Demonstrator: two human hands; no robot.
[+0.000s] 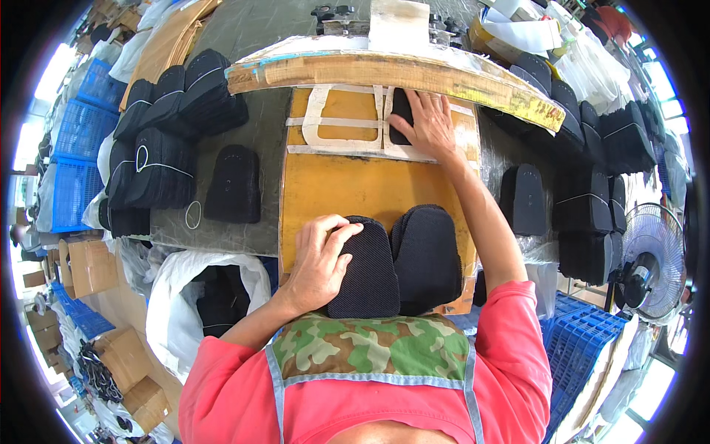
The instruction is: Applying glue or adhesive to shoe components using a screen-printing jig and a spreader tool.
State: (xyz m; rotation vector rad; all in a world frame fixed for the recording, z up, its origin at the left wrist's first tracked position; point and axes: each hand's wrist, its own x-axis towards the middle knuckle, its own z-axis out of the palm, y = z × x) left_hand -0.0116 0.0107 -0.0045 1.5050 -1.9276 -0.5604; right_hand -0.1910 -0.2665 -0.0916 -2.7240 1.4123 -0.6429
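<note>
My left hand (323, 259) is closed at the upper left edge of a black mesh pad (362, 274), the top one of a stack in front of me. Beside it, on the right, stands a second stack of black pads (427, 255). Farther off, my right hand (431, 127) lies flat with its fingers stretched out, partly over a black piece (400, 122). That piece sits inside the right opening of a white-taped outline (344, 146) on a yellow board (355, 185). The left opening of the outline shows bare yellow board.
A thick wooden-edged plate (392, 72) overhangs the board's far end. Tied black pad stacks (159, 166) stand left, more (584, 196) right. A single flat stack (234, 183) lies nearer. A white bag (174, 307), blue crates (580, 344) and a fan (649, 259) flank the table.
</note>
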